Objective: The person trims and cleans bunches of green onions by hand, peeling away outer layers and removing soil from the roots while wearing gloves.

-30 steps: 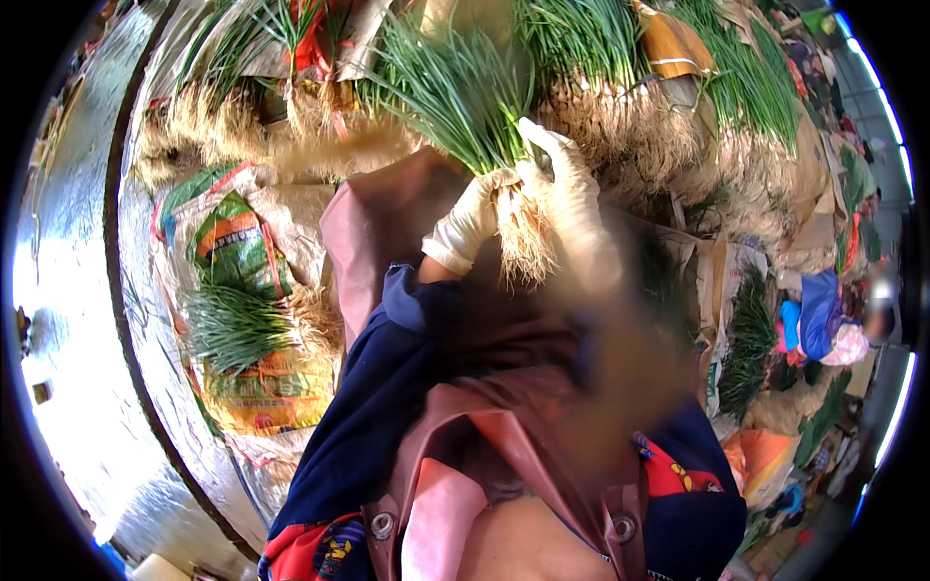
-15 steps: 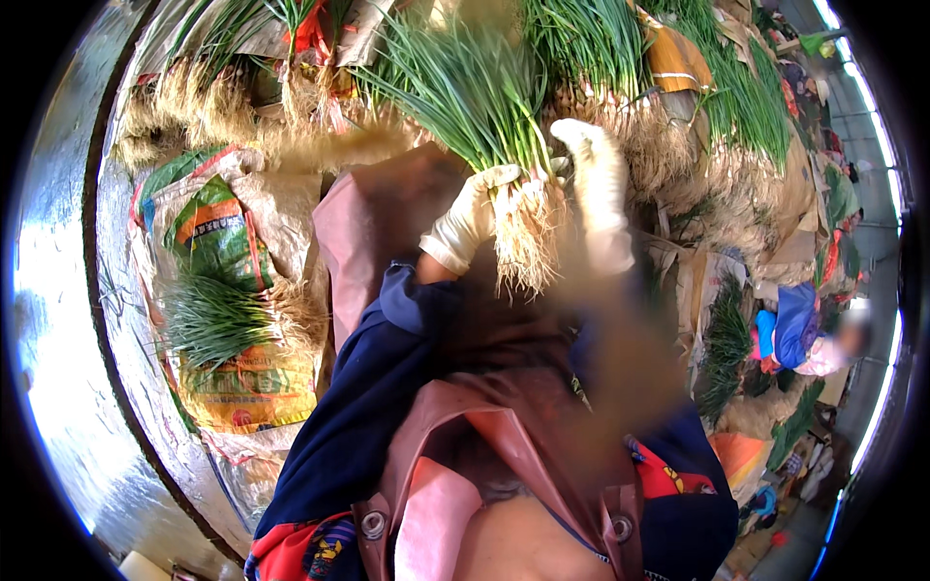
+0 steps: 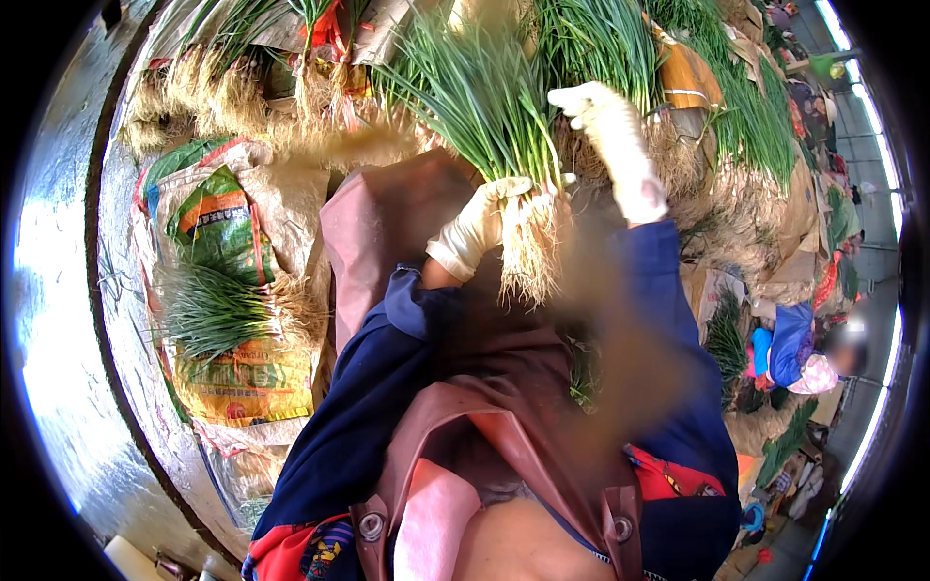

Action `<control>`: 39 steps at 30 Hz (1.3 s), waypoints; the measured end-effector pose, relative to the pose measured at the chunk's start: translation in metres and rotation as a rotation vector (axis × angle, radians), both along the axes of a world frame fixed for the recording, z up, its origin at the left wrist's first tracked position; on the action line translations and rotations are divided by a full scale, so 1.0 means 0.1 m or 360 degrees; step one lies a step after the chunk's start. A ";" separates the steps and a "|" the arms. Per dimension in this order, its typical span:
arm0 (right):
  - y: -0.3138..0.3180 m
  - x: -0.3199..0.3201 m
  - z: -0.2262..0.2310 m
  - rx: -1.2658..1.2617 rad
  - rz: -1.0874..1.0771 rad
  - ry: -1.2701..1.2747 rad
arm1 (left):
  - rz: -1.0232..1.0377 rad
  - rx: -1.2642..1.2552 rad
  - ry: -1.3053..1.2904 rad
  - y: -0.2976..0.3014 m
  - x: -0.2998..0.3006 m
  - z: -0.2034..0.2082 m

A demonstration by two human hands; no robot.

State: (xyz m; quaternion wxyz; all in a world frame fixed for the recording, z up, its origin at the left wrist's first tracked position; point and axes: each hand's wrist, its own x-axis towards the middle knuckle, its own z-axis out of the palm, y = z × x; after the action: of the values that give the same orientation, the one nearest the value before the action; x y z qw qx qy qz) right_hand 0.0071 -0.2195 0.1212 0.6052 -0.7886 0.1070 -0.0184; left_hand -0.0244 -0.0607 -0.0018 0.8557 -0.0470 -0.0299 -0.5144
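A thick bunch of spring onions [image 3: 509, 131] stands upright before me, green leaves up and pale bulbs and shaggy roots hanging down. My left hand [image 3: 477, 228], in a whitish glove, is closed around the bunch just above its bulbs. Right of the leaves, my right hand [image 3: 605, 121], gloved too, is raised with its fingers stretched toward them. Nothing shows in its grasp, and it seems apart from the bunch. A brown blur covers part of the view below the right hand.
More spring onions [image 3: 601, 48] lie in a row beyond my hands, roots toward me. At left, a smaller bunch [image 3: 221, 308] rests on printed sacks [image 3: 242, 392]. A brownish-red apron [image 3: 373, 208] covers my lap. Farther right is another person in blue [image 3: 792, 334].
My right hand has moved up and right, away from the bunch's stems. The left hand still grips the bunch, now slightly lower and farther right in view.
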 end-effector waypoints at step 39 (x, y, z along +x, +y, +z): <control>-0.33 1.00 -0.41 -0.1147 0.0588 0.0641 | 0.0144 0.0259 -0.0087 0.00 0.01 -0.28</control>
State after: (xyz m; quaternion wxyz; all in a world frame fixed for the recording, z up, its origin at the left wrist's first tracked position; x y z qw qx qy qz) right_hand 0.1067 -0.2525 0.0806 0.2521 -0.9428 0.0669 0.2077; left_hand -0.0238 -0.0612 -0.0295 0.8779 0.0382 -0.0133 -0.4771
